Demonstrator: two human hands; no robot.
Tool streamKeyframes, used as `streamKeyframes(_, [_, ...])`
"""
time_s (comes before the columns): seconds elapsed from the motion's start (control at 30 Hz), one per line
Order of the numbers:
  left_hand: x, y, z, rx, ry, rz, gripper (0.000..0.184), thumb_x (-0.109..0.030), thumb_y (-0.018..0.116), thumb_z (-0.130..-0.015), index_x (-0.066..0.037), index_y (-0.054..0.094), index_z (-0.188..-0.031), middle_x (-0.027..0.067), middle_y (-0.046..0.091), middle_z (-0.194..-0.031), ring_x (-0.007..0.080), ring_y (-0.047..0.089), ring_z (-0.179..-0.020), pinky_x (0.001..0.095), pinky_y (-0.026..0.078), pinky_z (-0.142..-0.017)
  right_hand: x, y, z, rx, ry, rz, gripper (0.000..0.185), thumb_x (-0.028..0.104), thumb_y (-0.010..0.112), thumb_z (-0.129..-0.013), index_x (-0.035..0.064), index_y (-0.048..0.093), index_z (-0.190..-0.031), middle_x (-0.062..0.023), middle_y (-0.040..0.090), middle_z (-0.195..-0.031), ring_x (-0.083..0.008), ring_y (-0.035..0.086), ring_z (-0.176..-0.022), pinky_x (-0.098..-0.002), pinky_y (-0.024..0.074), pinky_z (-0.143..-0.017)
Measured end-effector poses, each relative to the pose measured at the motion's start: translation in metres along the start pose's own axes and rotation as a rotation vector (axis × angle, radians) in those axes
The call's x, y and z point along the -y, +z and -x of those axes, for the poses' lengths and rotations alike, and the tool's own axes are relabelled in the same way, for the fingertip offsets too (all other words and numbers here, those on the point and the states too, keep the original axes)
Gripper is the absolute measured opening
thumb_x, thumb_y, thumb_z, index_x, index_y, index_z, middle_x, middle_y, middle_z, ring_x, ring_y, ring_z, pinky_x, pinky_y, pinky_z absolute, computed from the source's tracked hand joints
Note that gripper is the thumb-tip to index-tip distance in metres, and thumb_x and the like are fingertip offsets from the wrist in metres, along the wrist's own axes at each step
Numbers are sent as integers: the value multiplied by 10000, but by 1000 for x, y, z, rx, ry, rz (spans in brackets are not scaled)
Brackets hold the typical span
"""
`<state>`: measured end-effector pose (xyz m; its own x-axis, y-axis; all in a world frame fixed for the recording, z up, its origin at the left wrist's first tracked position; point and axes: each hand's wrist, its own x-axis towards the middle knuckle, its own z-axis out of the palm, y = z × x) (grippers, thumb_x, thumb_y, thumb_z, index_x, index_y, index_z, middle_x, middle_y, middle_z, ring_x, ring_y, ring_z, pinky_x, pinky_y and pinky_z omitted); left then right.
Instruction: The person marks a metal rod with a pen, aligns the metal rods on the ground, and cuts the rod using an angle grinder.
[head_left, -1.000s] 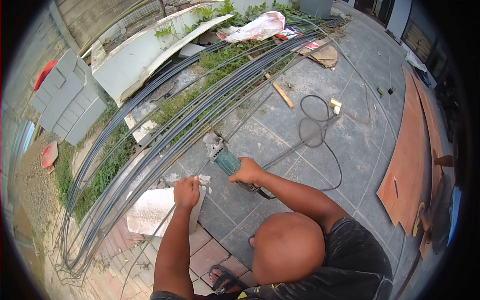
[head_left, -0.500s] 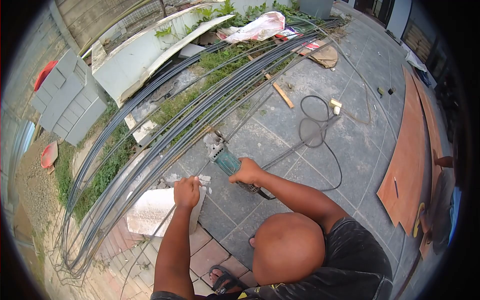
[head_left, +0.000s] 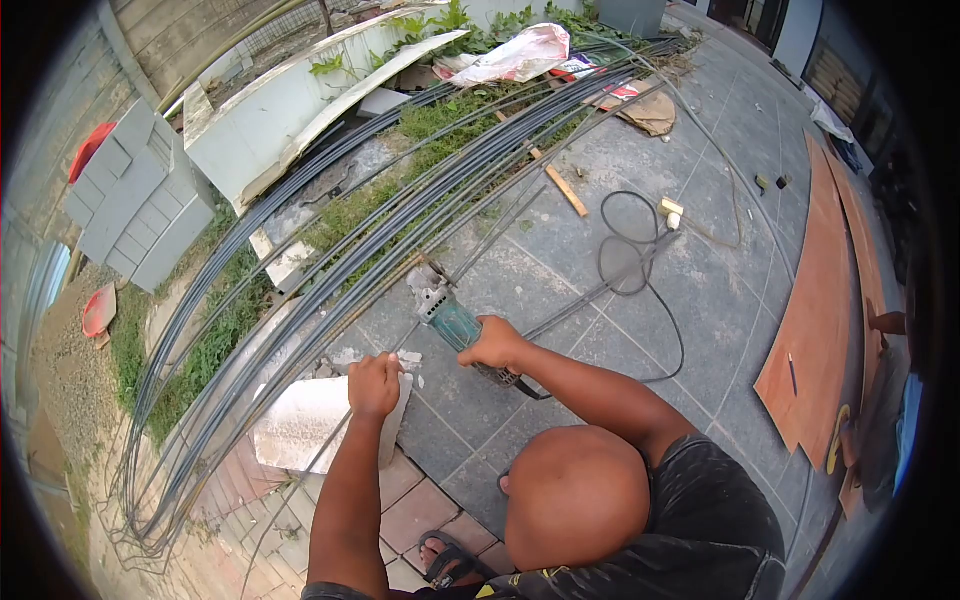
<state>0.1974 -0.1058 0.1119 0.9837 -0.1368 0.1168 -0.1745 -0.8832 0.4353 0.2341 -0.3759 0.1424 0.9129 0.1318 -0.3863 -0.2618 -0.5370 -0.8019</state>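
Observation:
My right hand (head_left: 496,343) is wrapped round the body of a teal angle grinder (head_left: 455,322). The grinder's grey head points up and left, close to the edge of the long steel bars (head_left: 400,228). A thin steel rod (head_left: 335,440) runs under my left hand (head_left: 374,384), whose fingers are closed on it. Below that hand lies a white block (head_left: 300,428) on the paving, with small broken chips beside it. The grinder's disc is hard to make out.
A black power cable (head_left: 668,345) loops across the grey tiles to a pale connector (head_left: 672,212). A wooden strip (head_left: 566,190) lies near the bars. Brown plywood sheets (head_left: 805,330) are at the right, where part of another person shows. Grey blocks (head_left: 145,205) stand at the left.

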Motion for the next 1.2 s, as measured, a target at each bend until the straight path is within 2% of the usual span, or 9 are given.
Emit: streamKeyframes(1.2, [2, 3, 0, -46, 29, 5, 477, -355, 417, -1072, -152, 711, -757, 103, 651, -746, 310, 603, -830, 428, 415, -856, -7, 2, -6, 26, -15, -41, 662, 296, 861, -555, -96, 691, -1061, -233, 724, -973, -321, 713, -892, -369, 559, -790])
